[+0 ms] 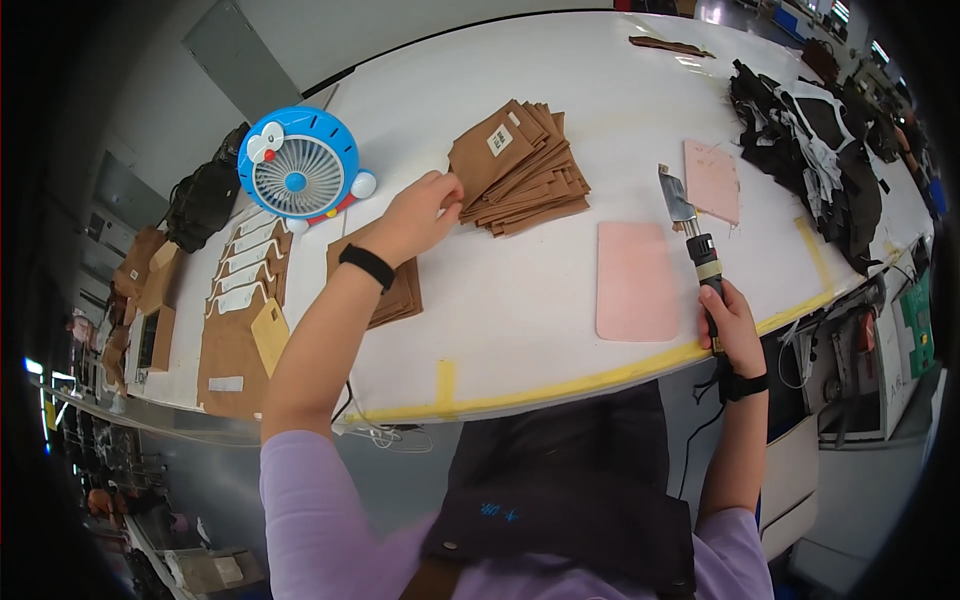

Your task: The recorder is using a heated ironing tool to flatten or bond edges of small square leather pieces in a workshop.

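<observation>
My left hand [428, 208] reaches to the left edge of a fanned stack of brown fabric pieces [540, 185]. Its fingers are curled in a pinch at the edge of the top piece [492, 150], which carries a white label. Another small pile of brown fabric [405, 295] lies partly under my left forearm. My right hand [735, 325] is wrapped round the black handle of a hot knife [708, 262]. The knife's flat metal blade points away from me, beside a pink board [638, 282] and a smaller, worn pink pad [712, 182].
A blue cartoon-faced fan [300, 165] stands at the left. Near it lie a brown sheet with white strips [245, 270] and a yellow card [270, 335]. Dark and white fabric scraps [825, 150] are heaped at the far right. Yellow tape [560, 382] marks the table's front edge.
</observation>
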`<state>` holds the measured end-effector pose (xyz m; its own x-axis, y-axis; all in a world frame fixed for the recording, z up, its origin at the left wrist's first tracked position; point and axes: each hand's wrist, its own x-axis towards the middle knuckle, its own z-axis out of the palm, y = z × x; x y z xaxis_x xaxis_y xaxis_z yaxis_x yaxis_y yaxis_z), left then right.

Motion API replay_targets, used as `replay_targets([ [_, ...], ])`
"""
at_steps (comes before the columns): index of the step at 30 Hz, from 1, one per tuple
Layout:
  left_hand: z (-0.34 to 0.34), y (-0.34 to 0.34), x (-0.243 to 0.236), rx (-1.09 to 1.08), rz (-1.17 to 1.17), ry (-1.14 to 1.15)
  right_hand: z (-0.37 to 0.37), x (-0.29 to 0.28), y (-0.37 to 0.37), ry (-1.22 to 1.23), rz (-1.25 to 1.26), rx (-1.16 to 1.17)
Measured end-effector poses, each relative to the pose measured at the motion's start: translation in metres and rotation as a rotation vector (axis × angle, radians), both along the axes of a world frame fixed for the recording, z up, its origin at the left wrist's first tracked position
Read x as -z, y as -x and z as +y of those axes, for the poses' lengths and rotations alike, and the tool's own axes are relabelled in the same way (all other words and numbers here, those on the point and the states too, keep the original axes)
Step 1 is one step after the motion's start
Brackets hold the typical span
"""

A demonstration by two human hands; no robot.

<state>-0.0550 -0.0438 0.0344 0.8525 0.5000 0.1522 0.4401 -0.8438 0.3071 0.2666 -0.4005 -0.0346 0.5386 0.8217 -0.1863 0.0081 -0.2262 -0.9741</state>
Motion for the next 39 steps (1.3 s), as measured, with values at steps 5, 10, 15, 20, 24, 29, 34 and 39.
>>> replay_targets([
  [5,0.004,-0.053,0.023,-0.1,-0.239,-0.03,0.002,-0.001,0.006,-0.008,0.02,0.009],
  [10,0.003,-0.063,0.021,-0.162,-0.224,-0.089,-0.001,-0.001,0.002,-0.014,0.017,-0.008],
  [15,-0.015,-0.07,0.015,-0.179,-0.543,-0.014,-0.002,-0.01,0.008,-0.016,0.009,0.011],
  [20,-0.111,-0.09,0.025,0.204,-0.454,-0.079,-0.002,-0.008,0.004,-0.034,-0.006,-0.009],
  [24,-0.164,-0.105,0.052,0.376,-0.253,-0.023,-0.002,-0.009,0.005,-0.046,0.02,-0.032],
  [29,-0.183,-0.104,0.06,0.519,-0.046,-0.137,-0.027,-0.017,0.017,0.006,-0.013,-0.016],
  [34,-0.191,-0.092,0.058,0.556,-0.076,-0.167,-0.077,-0.046,0.047,0.284,-0.393,-0.146],
  [39,-0.196,-0.093,0.065,0.494,-0.117,-0.121,-0.097,-0.046,0.062,0.38,-0.748,-0.253],
])
